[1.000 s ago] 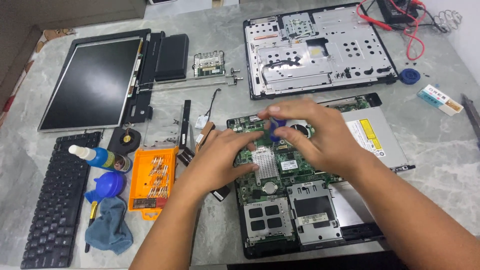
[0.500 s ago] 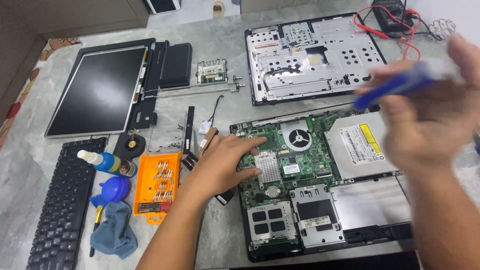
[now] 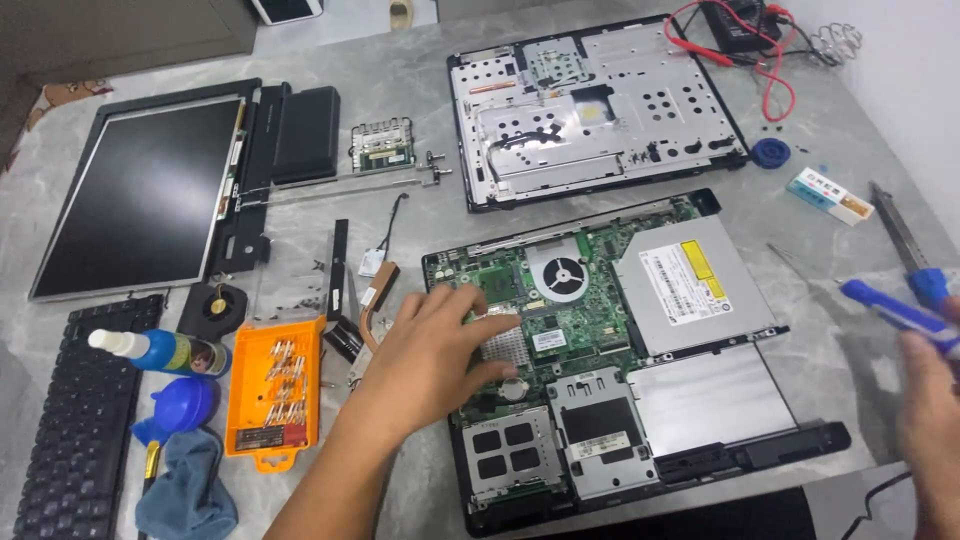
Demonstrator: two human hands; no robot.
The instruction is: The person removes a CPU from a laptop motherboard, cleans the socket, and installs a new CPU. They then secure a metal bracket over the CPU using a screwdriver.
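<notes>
At nine o'clock on the grey marbled surface (image 3: 400,70) lie the black flat laptop screen panel (image 3: 140,195), the black detached keyboard (image 3: 75,420) and the orange plastic tray of screwdriver bits (image 3: 275,395); these parts are already off the machine. The left hand (image 3: 435,355) rests at the centre, its fingers (image 3: 480,310) spread flat and holding nothing, pressing on the green laptop motherboard (image 3: 560,310) that sits in the opened black laptop base (image 3: 640,450) at six o'clock; the board, its round black cooling fan (image 3: 560,275) and the silver optical drive (image 3: 690,285) are not yet out. At twelve o'clock lies the silver metal upper cover (image 3: 600,110), removed. At three o'clock the right hand (image 3: 935,400) has its fingers closed around a blue-handled screwdriver (image 3: 895,312), well apart from the board; I judge the teardown past halfway, with the board's removal left.
</notes>
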